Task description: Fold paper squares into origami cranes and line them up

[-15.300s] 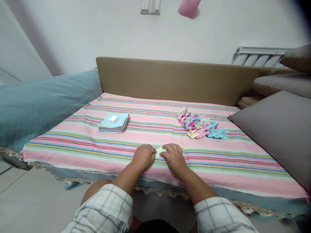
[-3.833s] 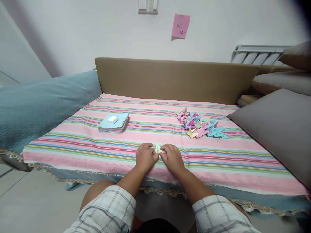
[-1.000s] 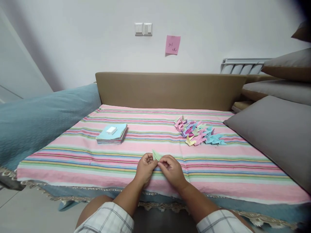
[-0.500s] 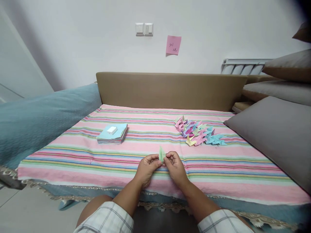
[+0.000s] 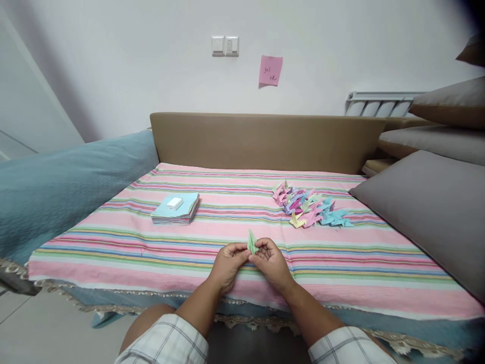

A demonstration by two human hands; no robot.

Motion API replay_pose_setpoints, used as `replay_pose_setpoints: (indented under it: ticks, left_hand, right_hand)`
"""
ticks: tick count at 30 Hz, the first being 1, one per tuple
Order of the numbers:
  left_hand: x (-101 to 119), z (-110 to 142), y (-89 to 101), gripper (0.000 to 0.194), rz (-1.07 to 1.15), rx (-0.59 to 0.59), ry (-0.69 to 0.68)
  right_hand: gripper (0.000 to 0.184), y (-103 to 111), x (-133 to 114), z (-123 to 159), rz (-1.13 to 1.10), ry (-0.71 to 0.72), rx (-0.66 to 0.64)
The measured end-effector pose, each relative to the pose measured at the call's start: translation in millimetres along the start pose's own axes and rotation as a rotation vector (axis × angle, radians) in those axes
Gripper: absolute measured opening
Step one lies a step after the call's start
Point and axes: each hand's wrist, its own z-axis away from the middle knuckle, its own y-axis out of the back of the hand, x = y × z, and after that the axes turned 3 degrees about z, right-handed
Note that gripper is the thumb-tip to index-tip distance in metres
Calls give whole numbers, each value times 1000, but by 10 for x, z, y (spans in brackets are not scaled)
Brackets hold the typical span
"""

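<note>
Currently left hand and right hand are both pinching the green paper over the striped cloth, folding seemingly partway, while finished-looking paper birds are lying rightward and stacked sheets are sitting unfolded.

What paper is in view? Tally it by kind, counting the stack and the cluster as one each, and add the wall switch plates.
Green folded paper: 1
Paper stack: 1
Cluster of folded paper figures: 1
Pink note: 1
Wall switch plates: 2
Total: 6
</note>
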Motion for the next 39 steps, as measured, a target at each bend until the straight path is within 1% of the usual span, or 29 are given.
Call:
replay_pose_setpoints:
  ticks: [3, 8, 11, 14, 18, 20, 23, 25, 29, 33, 39]
  left_hand:
    - [4, 2, -3, 33, -40, -31, -4]
    - [-4, 12, -15, 33, 16, -23, -14]
    - [-11, 12, -18, 35, 42, -21, -14]
    - [-11, 4, -11, 31, 16, -42, -11]
    - [-9, -1, 2, 25, -59, -66, -100]
    - [-9, 0, 4, 24, -70, -67, -120]
    - [-4, 3, -1, 25, -78, -93, -72]
    - [1, 3, -5, 26, -82, -79, -65]
    - [-2, -6, 2, 31, -69, -7, -60]
    - [-15, -8, 0, 34, -13, 33, -36]
    - [10, 23, -50, 37, 80, 15, 9]
  right_hand:
    - [35, 1, 17, -10, 31, -3, 14]
    - [32, 12, 10, -27, -6, -44, 32]
    - [34, 6, -4, -28, -54, -76, 48]
    - [38, 12, -1, -31, -59, -101, 26]
    - [41, 52, 51, -41, -74, -101, 7]
    - [41, 68, 82, -45, -92, -113, -20]
    - [34, 73, 105, -48, -146, -138, -41]
    - [31, 64, 99, -49, -182, -148, -31]
    - [32, 42, 61, -50, -211, -171, -32]
    - [32, 26, 30, -41, -236, -189, -49]
    - [32, 13, -9, -27, -284, -200, -84]
